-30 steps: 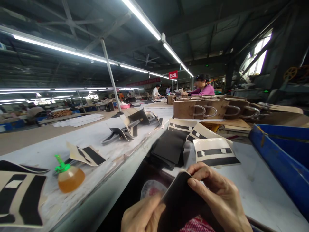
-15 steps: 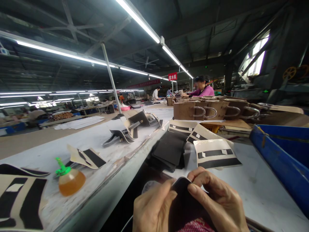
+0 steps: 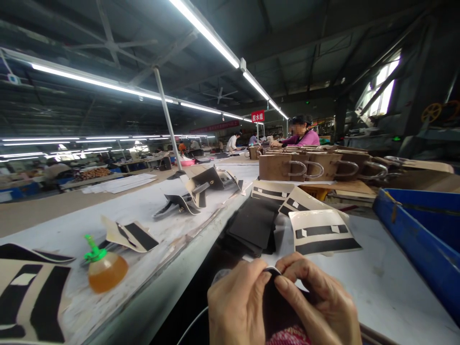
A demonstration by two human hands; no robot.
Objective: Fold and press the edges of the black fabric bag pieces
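At the bottom centre, my left hand (image 3: 239, 302) pinches the curved top edge of a black piece (image 3: 276, 302) with a pale rim. My right hand (image 3: 318, 297) grips the same edge from the other side, thumb and fingers pressed together. The two hands are close together, and the lower part of the piece is partly hidden between them. Just beyond my hands lie a cream panel with black strips (image 3: 323, 231) and, to its left, a stack of black sheets (image 3: 251, 225).
A glue bottle with a green nozzle (image 3: 108, 273) stands on the left table (image 3: 143, 201) among cream and black panels. A blue bin (image 3: 413, 239) is at the right. Brown bags with handles (image 3: 275, 166) stand ahead; beyond them is a person in purple (image 3: 309, 138).
My left hand has shifted slightly right, closer to my right hand, and less of the black piece's top edge shows. The view has moved slightly.
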